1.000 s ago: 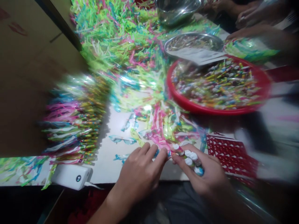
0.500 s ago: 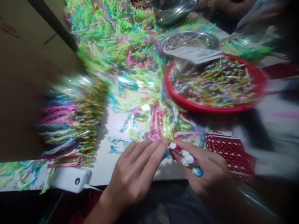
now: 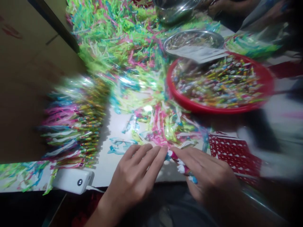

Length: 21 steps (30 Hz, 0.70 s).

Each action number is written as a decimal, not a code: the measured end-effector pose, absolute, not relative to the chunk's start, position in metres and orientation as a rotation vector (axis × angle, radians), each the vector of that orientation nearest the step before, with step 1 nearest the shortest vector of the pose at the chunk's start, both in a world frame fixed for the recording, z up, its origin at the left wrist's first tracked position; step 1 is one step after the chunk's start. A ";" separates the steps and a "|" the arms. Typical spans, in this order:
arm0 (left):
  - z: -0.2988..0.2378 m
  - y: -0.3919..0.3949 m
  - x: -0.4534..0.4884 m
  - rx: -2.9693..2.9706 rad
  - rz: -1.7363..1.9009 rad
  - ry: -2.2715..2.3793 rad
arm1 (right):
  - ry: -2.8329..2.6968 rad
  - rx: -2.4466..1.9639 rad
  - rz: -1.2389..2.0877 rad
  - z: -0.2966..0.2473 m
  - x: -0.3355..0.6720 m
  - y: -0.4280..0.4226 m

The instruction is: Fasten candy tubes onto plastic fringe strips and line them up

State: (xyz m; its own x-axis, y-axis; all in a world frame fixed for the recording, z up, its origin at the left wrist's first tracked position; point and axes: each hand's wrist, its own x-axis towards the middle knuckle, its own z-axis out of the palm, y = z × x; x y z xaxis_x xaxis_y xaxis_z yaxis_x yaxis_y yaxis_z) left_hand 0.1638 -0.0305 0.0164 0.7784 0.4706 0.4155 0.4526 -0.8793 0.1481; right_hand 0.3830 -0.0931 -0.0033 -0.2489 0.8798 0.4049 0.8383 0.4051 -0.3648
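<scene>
My right hand [image 3: 205, 170] is closed around several small colourful stick pieces [image 3: 181, 167] with white, pink and blue parts. Their lower ends stick out below its fingers, and the rest is hidden in the palm. Fingers bent and pressed together, my left hand [image 3: 139, 171] meets the right one at the fingertips. A bit of blue plastic [image 3: 167, 156] shows at the left fingertips, mostly covered. Just beyond both hands lies a loose spread of pink, yellow and blue plastic strips [image 3: 163, 123] on the white table [image 3: 118, 124].
A red basin [image 3: 220, 110] full of small colourful sticks stands at the right, with a metal bowl [image 3: 170, 52] behind it. Finished-looking rows of tasselled sticks [image 3: 80, 123] lie left, beside a cardboard box [image 3: 35, 78] and a white power bank [image 3: 73, 181]. Another person's hands [image 3: 227, 8] are at top right.
Both hands have shifted slightly toward me. The right hand has turned a little, and less of the pieces in it shows.
</scene>
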 end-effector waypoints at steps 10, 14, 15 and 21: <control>0.008 -0.050 0.152 2.743 0.541 0.723 | -2.258 -1.446 0.455 -0.023 0.371 -0.114; 0.007 -0.055 0.146 2.717 0.484 0.746 | -2.273 -1.373 0.615 -0.031 0.369 -0.116; 0.005 -0.056 0.145 2.707 0.453 0.762 | -2.265 -1.379 0.620 -0.035 0.369 -0.117; -0.015 -0.064 0.152 2.524 0.072 0.931 | -2.089 -1.455 0.763 -0.055 0.370 -0.122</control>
